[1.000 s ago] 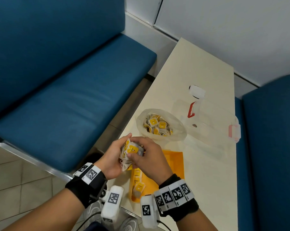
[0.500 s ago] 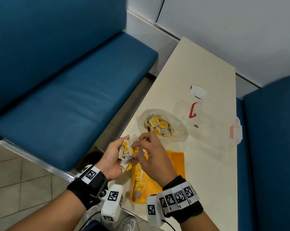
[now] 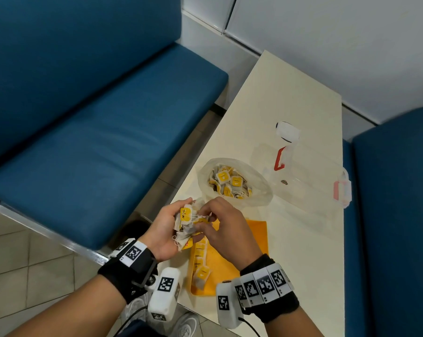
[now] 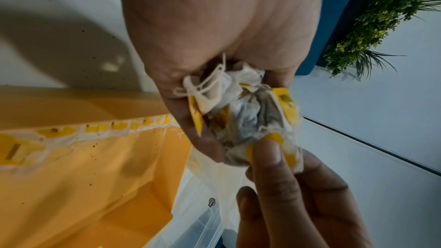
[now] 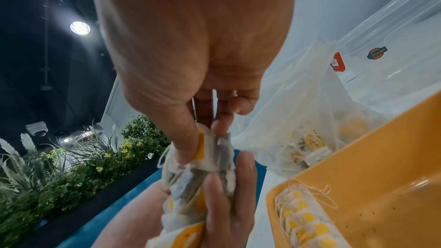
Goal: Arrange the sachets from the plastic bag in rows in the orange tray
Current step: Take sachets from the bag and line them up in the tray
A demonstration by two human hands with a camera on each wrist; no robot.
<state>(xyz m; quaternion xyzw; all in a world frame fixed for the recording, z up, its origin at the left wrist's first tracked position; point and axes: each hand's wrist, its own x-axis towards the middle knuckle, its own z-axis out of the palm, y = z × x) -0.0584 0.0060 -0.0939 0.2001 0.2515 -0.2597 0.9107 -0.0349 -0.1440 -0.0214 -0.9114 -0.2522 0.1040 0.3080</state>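
Orange tray (image 3: 254, 235) lay on the bench (image 3: 290, 98) under both hands, with one row of sachets (image 3: 200, 263) already laid along its left wall and the rest of its floor bare. Just beyond the tray sat the plastic bag (image 3: 261, 190), open and holding many more sachets. Above the tray's far left corner the left hand (image 3: 168, 229) was clenched round a crumpled bunch of sachets (image 3: 187, 221), strings and yellow tags tangled together. The right hand (image 3: 226, 229) pinched one sachet at the top of that bunch between thumb and fingers (image 5: 186, 144).

The likely trouble was the tangle: a pull on one sachet could have dragged its neighbours out by their looped strings, dropping several onto the tray and knocking the laid row askew. A sharp tug could also have torn the thin paper or snapped off a tag. Because the bunch hung near the bench's left edge, a loose sachet might have fallen to the floor.
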